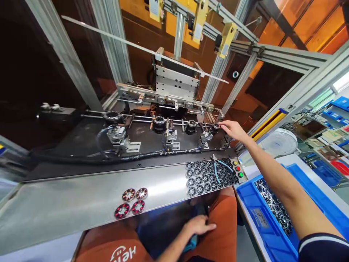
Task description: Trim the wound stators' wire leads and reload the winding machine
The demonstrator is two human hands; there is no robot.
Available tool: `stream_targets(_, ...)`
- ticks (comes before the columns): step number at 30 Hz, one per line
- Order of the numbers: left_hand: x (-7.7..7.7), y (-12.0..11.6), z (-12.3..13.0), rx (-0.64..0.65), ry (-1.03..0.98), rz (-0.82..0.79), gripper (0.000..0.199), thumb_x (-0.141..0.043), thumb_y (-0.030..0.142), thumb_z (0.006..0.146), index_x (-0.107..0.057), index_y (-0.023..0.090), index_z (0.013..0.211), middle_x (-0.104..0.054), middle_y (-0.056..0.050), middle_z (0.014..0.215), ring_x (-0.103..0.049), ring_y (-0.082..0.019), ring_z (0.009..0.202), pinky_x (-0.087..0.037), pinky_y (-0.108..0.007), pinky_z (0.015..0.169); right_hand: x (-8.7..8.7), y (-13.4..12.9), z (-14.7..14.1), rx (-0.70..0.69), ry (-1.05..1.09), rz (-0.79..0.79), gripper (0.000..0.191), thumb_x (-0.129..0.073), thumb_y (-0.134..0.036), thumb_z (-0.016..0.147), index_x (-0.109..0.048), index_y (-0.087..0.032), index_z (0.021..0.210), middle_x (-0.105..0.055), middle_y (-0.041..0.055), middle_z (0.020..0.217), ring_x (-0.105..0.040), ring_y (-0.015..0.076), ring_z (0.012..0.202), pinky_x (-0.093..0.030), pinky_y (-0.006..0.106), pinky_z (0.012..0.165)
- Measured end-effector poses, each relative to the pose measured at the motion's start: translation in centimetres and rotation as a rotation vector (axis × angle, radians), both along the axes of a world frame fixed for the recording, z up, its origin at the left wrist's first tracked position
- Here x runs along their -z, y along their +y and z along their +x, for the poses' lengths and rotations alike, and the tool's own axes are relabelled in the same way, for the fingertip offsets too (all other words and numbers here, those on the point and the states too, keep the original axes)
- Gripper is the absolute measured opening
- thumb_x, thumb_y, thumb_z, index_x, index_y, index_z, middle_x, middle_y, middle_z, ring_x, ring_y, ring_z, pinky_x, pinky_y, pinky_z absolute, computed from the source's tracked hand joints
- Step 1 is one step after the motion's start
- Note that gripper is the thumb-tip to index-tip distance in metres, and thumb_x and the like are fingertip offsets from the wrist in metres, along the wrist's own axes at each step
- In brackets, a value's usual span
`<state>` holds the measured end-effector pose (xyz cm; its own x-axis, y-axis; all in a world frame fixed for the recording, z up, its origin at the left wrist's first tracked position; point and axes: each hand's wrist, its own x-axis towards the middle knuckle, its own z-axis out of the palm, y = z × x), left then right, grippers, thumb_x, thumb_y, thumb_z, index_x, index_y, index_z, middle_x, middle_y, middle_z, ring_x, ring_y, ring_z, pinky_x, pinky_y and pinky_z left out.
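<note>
My right hand (232, 130) reaches to the rightmost station of the machine. Its fingers are closed at the edge of a small round black part (215, 127) seated there; the fingertips are only partly visible. Low in front of me, my left hand (200, 225) rests by my thigh with a finger stretched out, holding nothing that I can see. On the metal ledge lie several black-and-silver ring-shaped parts (199, 179) in rows. Pliers with light blue handles (216, 171) lie across them. Further left on the ledge are several ring parts with red-toned segments (138, 206).
More round black fixtures (159, 124) line the machine bed, with metal clamps (171, 136) before them. Push buttons (238, 169) sit at the ledge's right end. A blue bin (252, 214) of metal parts and a white fan (280, 142) stand to the right.
</note>
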<state>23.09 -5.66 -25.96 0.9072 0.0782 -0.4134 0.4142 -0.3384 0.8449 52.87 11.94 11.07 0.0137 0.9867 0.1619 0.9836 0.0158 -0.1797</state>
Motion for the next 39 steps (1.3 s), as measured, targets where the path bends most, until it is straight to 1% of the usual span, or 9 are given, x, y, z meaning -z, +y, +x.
stream_targets(4, 0.8, -5.5, 0.1, -0.086, 0.064, -0.007, 0.069, -0.072, 0.063, 0.113, -0.059, 0.026, 0.169, -0.055, -0.017, 0.177, -0.055, -0.041, 0.163, -0.046, -0.067, 0.136, 3.6, -10.9, 0.6, 0.054, 0.058, 0.129, 0.037, -0.072, -0.05, 0.114, -0.076, -0.023, 0.139, -0.077, 0.0101, 0.146, -0.074, 0.0265, 0.134, -0.062, 0.056, 0.122)
stream_targets(8, 1.6, -7.9, -1.3, -0.127, 0.124, 0.016, 0.082, -0.065, 0.07, 0.114, -0.046, 0.025, 0.18, -0.041, -0.019, 0.188, -0.038, -0.043, 0.176, -0.031, -0.069, 0.145, 10.4, -22.8, 1.2, 0.227, 0.094, 0.188, 0.034, -0.072, -0.051, 0.114, -0.077, -0.023, 0.132, -0.079, 0.0087, 0.136, -0.077, 0.0232, 0.121, -0.068, 0.05, 0.11)
stream_targets(12, 0.7, -8.4, -2.7, -0.113, 0.16, 0.081, 0.088, -0.057, 0.073, 0.115, -0.038, 0.021, 0.183, -0.039, -0.022, 0.188, -0.038, -0.043, 0.176, -0.029, -0.068, 0.145, 16.4, -28.7, 2.1, 0.31, 0.151, 0.195, 0.034, -0.073, -0.052, 0.113, -0.077, -0.024, 0.134, -0.078, 0.0095, 0.141, -0.076, 0.0238, 0.123, -0.068, 0.049, 0.11)
stream_targets(18, -3.6, -8.4, -5.2, 0.073, 0.004, 0.187, 0.08, -0.073, 0.068, 0.103, -0.054, 0.029, 0.17, -0.057, -0.016, 0.173, -0.06, -0.038, 0.156, -0.047, -0.056, 0.132, 19.3, -28.7, 3.6, 0.303, 0.19, 0.149, 0.037, -0.075, -0.05, 0.113, -0.076, -0.023, 0.138, -0.076, 0.0105, 0.147, -0.075, 0.0256, 0.13, -0.066, 0.052, 0.114)
stream_targets(22, -5.9, -4.3, -9.2, 0.185, 0.044, 0.267, 0.09, -0.086, 0.062, 0.095, -0.055, 0.03, 0.173, -0.069, -0.015, 0.163, -0.066, -0.039, 0.15, -0.051, -0.058, 0.129, 19.7, -28.6, 3.7, 0.274, 0.169, 0.133, 0.036, -0.075, -0.05, 0.113, -0.076, -0.023, 0.136, -0.076, 0.0102, 0.145, -0.075, 0.0251, 0.128, -0.067, 0.052, 0.113)
stream_targets(27, -8.8, 5.0, -18.8, -0.016, 0.241, 0.49, 0.078, -0.079, 0.062, 0.106, -0.058, 0.023, 0.17, -0.066, -0.019, 0.164, -0.066, -0.04, 0.149, -0.047, -0.067, 0.131, 20.0, -28.4, 4.1, 0.269, 0.174, 0.185, 0.037, -0.069, -0.056, 0.114, -0.079, -0.024, 0.128, -0.08, 0.0097, 0.136, -0.076, 0.0252, 0.125, -0.064, 0.054, 0.117)
stream_targets(32, -12.0, 13.3, -29.1, -0.219, 0.445, 0.665, 0.074, -0.071, 0.061, 0.11, -0.058, 0.019, 0.169, -0.067, -0.021, 0.165, -0.064, -0.039, 0.153, -0.046, -0.064, 0.134, 21.1, -27.8, 4.9, 0.321, 0.217, 0.246, 0.048, -0.054, -0.07, 0.107, -0.09, -0.038, 0.11, -0.083, 0.0148, 0.134, -0.081, 0.0397, 0.127, -0.065, 0.063, 0.119)
stream_targets(35, -12.3, 16.8, -32.5, -0.284, 0.541, 0.729, 0.072, -0.072, 0.054, 0.101, -0.064, 0.022, 0.164, -0.072, -0.018, 0.163, -0.066, -0.04, 0.153, -0.048, -0.059, 0.133, 22.3, -27.9, 5.5, 0.373, 0.244, 0.249, 0.045, -0.054, -0.073, 0.105, -0.091, -0.049, 0.108, -0.083, 0.0135, 0.138, -0.082, 0.0432, 0.125, -0.066, 0.066, 0.112)
stream_targets(39, -10.9, 19.3, -33.5, -0.306, 0.562, 0.757, 0.065, -0.066, 0.048, 0.094, -0.072, 0.028, 0.156, -0.079, -0.01, 0.155, -0.066, -0.04, 0.153, -0.046, -0.05, 0.135, 23.6, -28.4, 6.5, 0.424, 0.258, 0.228, 0.035, -0.058, -0.079, 0.1, -0.088, -0.062, 0.106, -0.082, 0.0079, 0.145, -0.082, 0.0438, 0.125, -0.065, 0.067, 0.109)
